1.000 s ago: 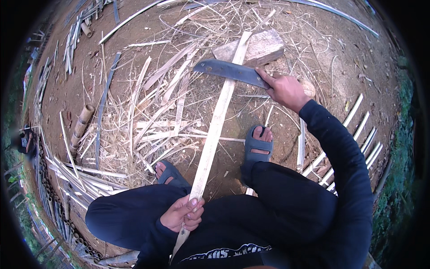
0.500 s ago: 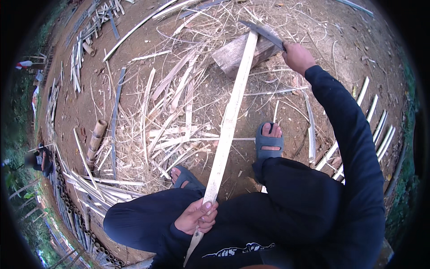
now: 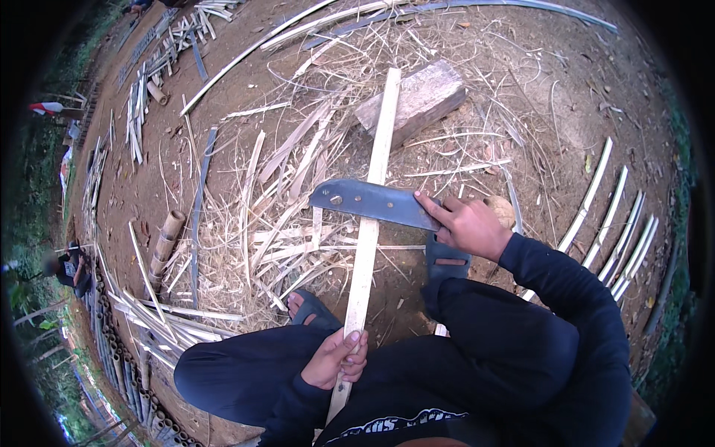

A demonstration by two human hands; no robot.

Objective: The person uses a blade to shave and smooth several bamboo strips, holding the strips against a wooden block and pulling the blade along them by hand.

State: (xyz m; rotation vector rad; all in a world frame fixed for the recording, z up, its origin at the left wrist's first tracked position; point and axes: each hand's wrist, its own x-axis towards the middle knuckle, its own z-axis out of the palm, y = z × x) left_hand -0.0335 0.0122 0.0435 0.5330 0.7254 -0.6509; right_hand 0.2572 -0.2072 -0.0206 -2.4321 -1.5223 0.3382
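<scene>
Pale wood, apparently split bamboo, makes up the long strip point(image 3: 362, 276) that runs from the person's lap up to the wooden block point(image 3: 428, 98), its far end over the block's left part; whether those 2 touch cannot be told. The left hand point(image 3: 335, 360) has its grip closed round the near part of the strip, thumb on top. The right hand point(image 3: 471, 226) has its grip closed on the machete point(image 3: 380, 203), index finger stretched along the blade, the handle mostly hidden. With the blade across the strip around its middle, the step in hand looks like shaving or smoothing its face. The next move seems to call for a steady left hold, a shallow blade angle and a stroke kept clear of the left fingers and both knees. All this is outdoors, over brown ground point(image 3: 625, 112) littered with thin shavings point(image 3: 223, 223). A bamboo section point(image 3: 165, 246) is at the left, loose pale strips point(image 3: 588, 194) lie at the right, and hollow poles point(image 3: 123, 372) are ranged at lower left. Another person point(image 3: 73, 268) is near the left rim, with greenery point(image 3: 664, 343) along both sides.
</scene>
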